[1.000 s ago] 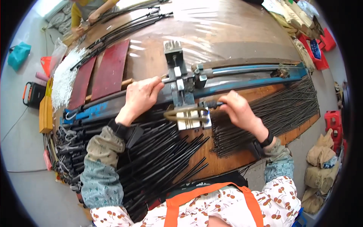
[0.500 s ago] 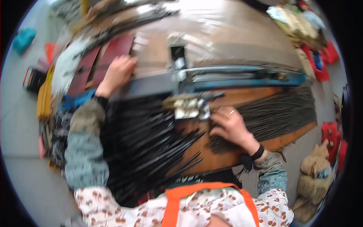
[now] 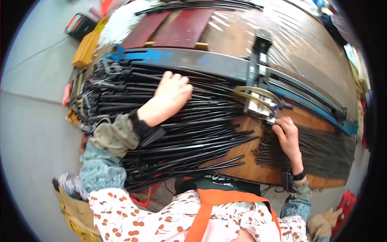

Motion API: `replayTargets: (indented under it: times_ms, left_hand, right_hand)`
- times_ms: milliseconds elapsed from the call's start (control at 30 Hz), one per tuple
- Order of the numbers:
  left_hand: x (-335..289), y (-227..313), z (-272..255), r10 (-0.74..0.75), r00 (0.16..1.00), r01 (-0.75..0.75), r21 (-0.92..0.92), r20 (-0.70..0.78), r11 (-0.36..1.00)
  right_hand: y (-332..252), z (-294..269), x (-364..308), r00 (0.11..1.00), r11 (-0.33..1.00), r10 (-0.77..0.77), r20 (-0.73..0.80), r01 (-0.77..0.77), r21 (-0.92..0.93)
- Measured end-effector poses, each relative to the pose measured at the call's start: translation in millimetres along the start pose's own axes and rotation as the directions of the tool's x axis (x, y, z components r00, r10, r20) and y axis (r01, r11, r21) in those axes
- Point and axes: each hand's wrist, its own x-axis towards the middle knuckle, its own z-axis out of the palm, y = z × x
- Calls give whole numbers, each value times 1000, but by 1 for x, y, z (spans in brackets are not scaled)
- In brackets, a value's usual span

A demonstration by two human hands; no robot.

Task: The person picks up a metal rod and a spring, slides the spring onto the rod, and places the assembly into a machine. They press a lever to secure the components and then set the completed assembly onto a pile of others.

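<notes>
My left hand rests over a wide spread of thin black rods, its fingers bent down among the upper ones and the fingertips hidden. Thicker ends with grey cords lie at the rods' left. By the lower end of a small metal fixture with a yellowish hose, the fingers of my right hand are drawn together; what they pinch is hidden. Under and beside that hand lies a bundle of thin, dark grey-brown rods on the wooden table.
A long blue-and-grey metal rail crosses the table behind my hands, with an upright black bracket on it. Past it lie dark red boards and more black rods. At far left stands a yellow case.
The view has shifted, so the bench appears further right and lower. My left hand has come from beyond the rail onto the black rods. My right hand stays by the fixture, fingers more drawn in.
</notes>
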Motion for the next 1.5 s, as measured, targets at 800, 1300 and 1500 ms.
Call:
replayTargets:
  times_ms: [800, 1300, 1500]
  left_hand:
    - [41, 132, -36, 260, 897, -408, -446, -356, 797]
    - [44, 149, -83, 383, 923, -374, -346, -45, 860]
    - [72, 174, -87, 327, 942, -281, -701, -71, 656]
  right_hand:
    - [-23, 7, -23, 985, 988, -140, -97, 146, 59]
    - [-26, 11, -51, 865, 811, -452, -219, 295, -505]
    - [-19, 5, -62, 775, 979, -181, -605, 200, -36]
